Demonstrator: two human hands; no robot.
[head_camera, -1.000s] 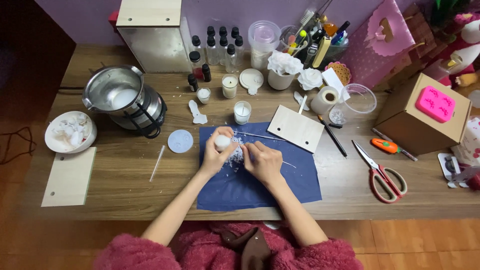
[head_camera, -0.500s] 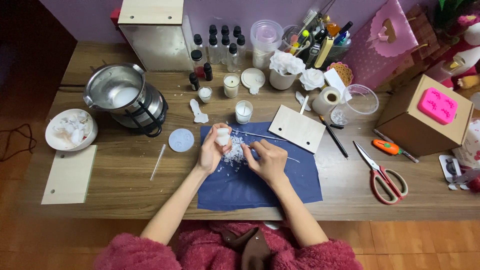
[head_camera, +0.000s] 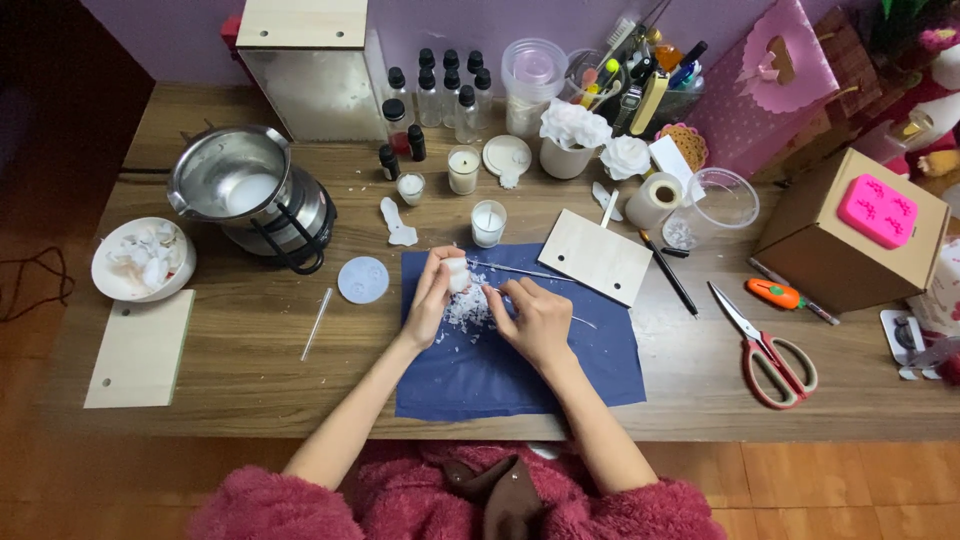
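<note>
While white shavings pile on the blue cloth at frame centre, the left hand pinches a white wax piece; the right hand grips a thin tool, trimming seemingly midway. Upper left, a steel pot holds pale wax; a bowl holds white chunks.

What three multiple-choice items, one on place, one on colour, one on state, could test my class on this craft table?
1. Where do the red-handled scissors lie?
A. right of the dark blue cloth
B. inside the steel pot
C. on the white bowl

2. What colour is the mould on the cardboard box?
A. green
B. pink
C. black

3. What is the left hand doing?
A. resting flat
B. holding a small white lump
C. gripping scissors

Answers: A, scissors sit on bare wood right of the cloth; B, the mould is pink; B, fingers wrap the lump.
</note>
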